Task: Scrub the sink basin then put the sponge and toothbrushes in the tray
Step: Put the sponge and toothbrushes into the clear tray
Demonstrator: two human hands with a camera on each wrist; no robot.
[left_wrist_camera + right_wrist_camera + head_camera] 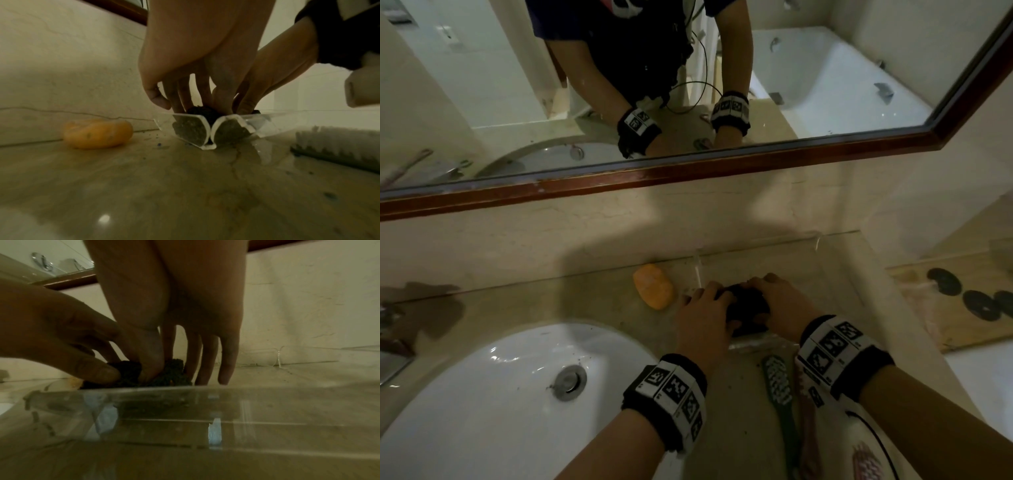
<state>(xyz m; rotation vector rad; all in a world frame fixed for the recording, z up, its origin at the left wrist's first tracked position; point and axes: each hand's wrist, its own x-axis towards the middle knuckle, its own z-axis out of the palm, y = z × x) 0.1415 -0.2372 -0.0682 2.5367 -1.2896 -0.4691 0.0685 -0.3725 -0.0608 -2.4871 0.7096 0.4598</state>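
A marble desk (592, 308) under a wood-framed mirror (688, 171) carries a white sink basin (482, 394). Right of it, a clear tray (267, 410) holds the dark sponge (748, 303); the left hand (705, 318) and right hand (780, 305) both pinch it, fingers curled. Two toothbrushes (777, 380), one possibly pink, lie just in front.

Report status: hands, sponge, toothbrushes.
Both hands, left and right, pressing dark sponge into clear tray. Toothbrushes on counter, outside tray. Nothing blocking.
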